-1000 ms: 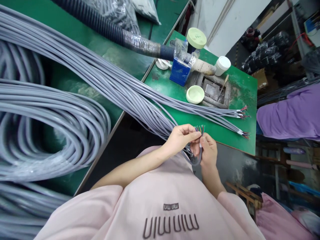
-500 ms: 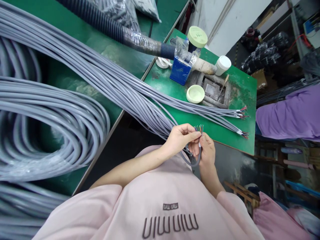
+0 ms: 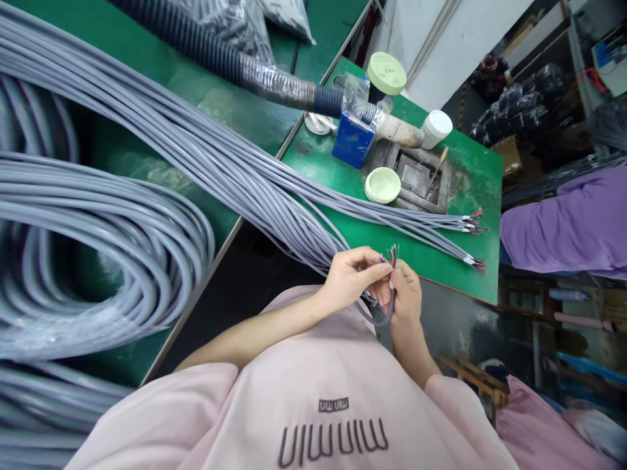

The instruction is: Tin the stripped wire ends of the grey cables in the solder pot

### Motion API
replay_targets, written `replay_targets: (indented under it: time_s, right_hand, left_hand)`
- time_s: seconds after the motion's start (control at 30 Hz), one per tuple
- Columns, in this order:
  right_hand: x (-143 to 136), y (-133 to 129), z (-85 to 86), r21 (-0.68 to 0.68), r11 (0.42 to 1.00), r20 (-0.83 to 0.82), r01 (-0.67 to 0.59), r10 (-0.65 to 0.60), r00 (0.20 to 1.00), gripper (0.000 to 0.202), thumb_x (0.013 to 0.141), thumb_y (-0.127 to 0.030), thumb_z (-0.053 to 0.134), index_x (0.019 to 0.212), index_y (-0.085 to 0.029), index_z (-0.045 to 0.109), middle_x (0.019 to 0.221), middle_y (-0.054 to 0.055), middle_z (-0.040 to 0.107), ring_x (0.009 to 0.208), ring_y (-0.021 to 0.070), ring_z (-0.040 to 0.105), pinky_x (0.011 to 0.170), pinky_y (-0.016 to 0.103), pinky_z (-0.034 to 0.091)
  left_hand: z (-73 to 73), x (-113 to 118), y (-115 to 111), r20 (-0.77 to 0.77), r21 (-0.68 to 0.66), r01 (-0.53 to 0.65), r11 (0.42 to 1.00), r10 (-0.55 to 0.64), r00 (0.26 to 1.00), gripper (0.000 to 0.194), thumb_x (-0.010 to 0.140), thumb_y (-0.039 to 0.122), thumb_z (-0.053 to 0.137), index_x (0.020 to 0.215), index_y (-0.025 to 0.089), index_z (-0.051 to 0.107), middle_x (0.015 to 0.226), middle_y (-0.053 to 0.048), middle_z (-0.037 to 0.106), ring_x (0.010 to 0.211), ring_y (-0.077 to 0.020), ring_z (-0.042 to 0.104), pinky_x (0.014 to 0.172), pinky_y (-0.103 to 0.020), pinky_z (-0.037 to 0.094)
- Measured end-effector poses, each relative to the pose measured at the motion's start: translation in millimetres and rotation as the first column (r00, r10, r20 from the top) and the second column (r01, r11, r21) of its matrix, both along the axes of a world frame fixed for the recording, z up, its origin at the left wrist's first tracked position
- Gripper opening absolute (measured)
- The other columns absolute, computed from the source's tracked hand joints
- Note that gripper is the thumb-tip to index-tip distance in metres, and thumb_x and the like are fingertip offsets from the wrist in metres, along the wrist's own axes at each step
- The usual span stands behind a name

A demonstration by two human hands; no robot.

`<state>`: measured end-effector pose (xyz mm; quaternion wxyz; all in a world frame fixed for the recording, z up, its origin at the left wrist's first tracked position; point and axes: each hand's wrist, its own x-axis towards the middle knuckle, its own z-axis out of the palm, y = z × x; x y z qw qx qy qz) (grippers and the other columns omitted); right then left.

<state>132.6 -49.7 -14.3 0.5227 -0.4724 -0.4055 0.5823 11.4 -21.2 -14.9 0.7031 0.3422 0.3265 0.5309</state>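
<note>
Between my hands is the end of a grey cable (image 3: 390, 307), bent up in a loop, with thin coloured wires (image 3: 393, 253) fanning out at its tip. My right hand (image 3: 407, 290) is closed around the cable just below the wires. My left hand (image 3: 349, 275) pinches at the wires from the left, thumb and forefinger together; its other fingers are partly hidden. Behind them a bundle of grey cables (image 3: 274, 189) runs in from the upper left. Several finished-looking ends with white wraps and splayed wires (image 3: 474, 261) lie on the green table (image 3: 353, 225).
A large coil of grey cable (image 3: 161, 215) lies at left. On the table are a soldering pot (image 3: 415, 175), a pale green dish (image 3: 383, 185), a white tub (image 3: 435, 128), a blue box (image 3: 353, 139) and a ribbed hose (image 3: 279, 85). A person in a purple top (image 3: 568, 222) is at right.
My left fingers have shifted slightly at the wires, and the wires now stand more upright and bunched. My right hand keeps its hold on the cable.
</note>
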Motion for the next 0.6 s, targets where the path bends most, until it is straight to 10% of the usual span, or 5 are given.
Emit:
replay_targets:
  time_s: [0.17, 0.6]
  right_hand:
    - [4, 1, 9.5, 0.131, 0.991, 0.129, -0.013, -0.004, 0.992, 0.032, 0.088, -0.037, 0.062, 0.063, -0.022, 0.049, 0.043, -0.006, 0.054, 0.040, 0.0101, 0.047, 0.049, 0.025, 0.040]
    - [-2, 5, 27.6, 0.328, 0.938, 0.452, -0.113, -0.051, 0.891, 0.024, 0.087, -0.021, 0.062, 0.064, -0.020, 0.056, 0.048, -0.008, 0.054, 0.041, 0.0057, 0.044, 0.045, 0.021, 0.034]
  left_hand:
    - [-10.4, -4, 2, -0.010, 0.251, -0.111, 0.962, 0.117, 0.993, 0.013, 0.073, 0.031, 0.079, 0.074, 0.020, 0.074, 0.067, -0.001, 0.064, 0.061, -0.0104, 0.060, 0.060, -0.024, 0.047]
    - [-28.5, -6, 9, 0.224, 0.241, -0.075, 0.968, 0.020, 0.974, 0.010, 0.073, 0.032, 0.079, 0.076, 0.023, 0.075, 0.068, 0.000, 0.062, 0.067, -0.0118, 0.055, 0.065, -0.026, 0.044]
